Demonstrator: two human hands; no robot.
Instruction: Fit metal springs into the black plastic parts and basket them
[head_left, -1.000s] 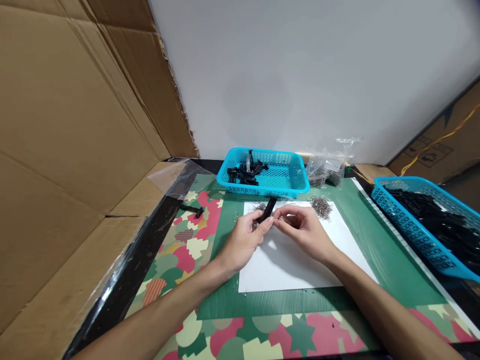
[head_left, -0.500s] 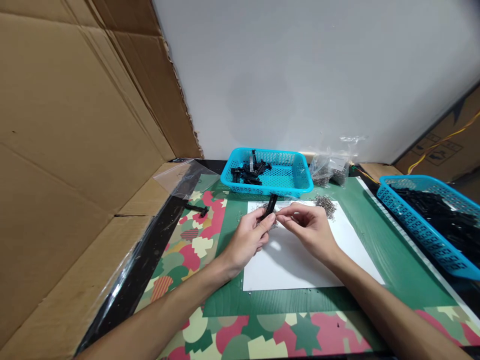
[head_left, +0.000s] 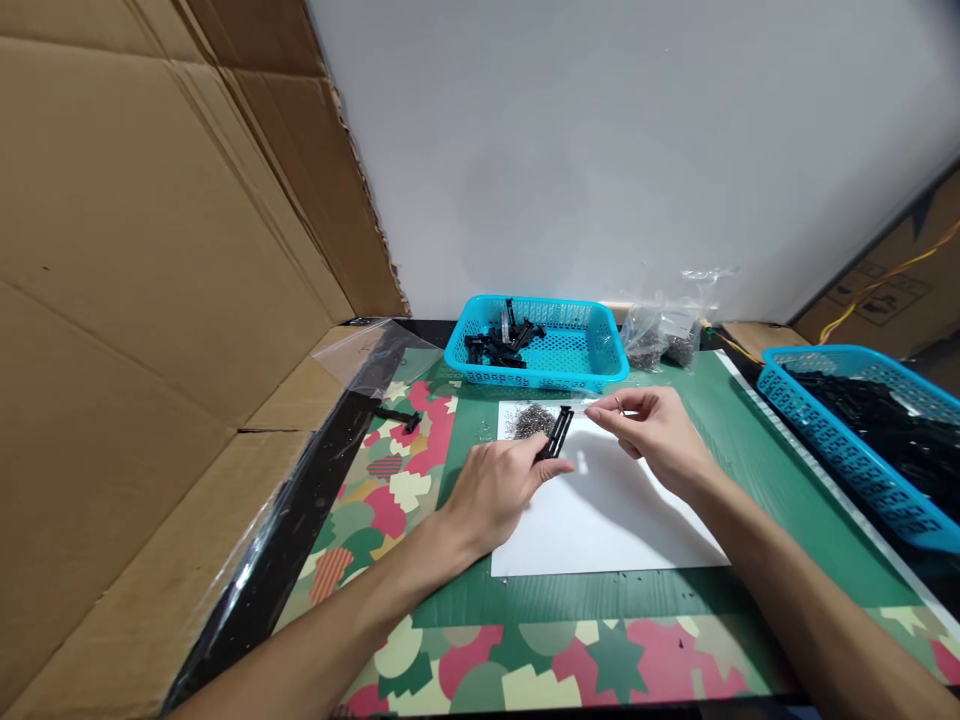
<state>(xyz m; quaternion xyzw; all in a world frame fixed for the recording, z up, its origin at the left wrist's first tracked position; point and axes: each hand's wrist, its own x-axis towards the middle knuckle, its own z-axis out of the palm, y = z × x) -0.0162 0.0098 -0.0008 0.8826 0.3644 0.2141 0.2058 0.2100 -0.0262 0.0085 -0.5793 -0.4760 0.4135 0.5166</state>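
Note:
A slim black plastic part (head_left: 558,434) with a slot-like pale line along it is gripped in my left hand (head_left: 501,485), its far end tilted up to the right. Thumb and fingers hold its near end. Just right of the part, and apart from it, my right hand (head_left: 651,428) pinches thumb and forefinger together; a tiny thin bit seems to show at its fingers, too small to name. Behind my left hand lies a pile of small metal pieces (head_left: 534,420) on the white paper sheet (head_left: 600,530).
A blue basket (head_left: 536,378) with several black parts stands behind the paper. To its right are clear bags (head_left: 679,345) of small pieces. Another blue basket (head_left: 840,465), full of black parts, is at the right. One black part (head_left: 399,417) lies left, near a cardboard wall (head_left: 150,300).
My left hand has turned over and tipped the black part rightward. My right hand has drawn away from the part, up and to the right. The metal pile near the part is more exposed.

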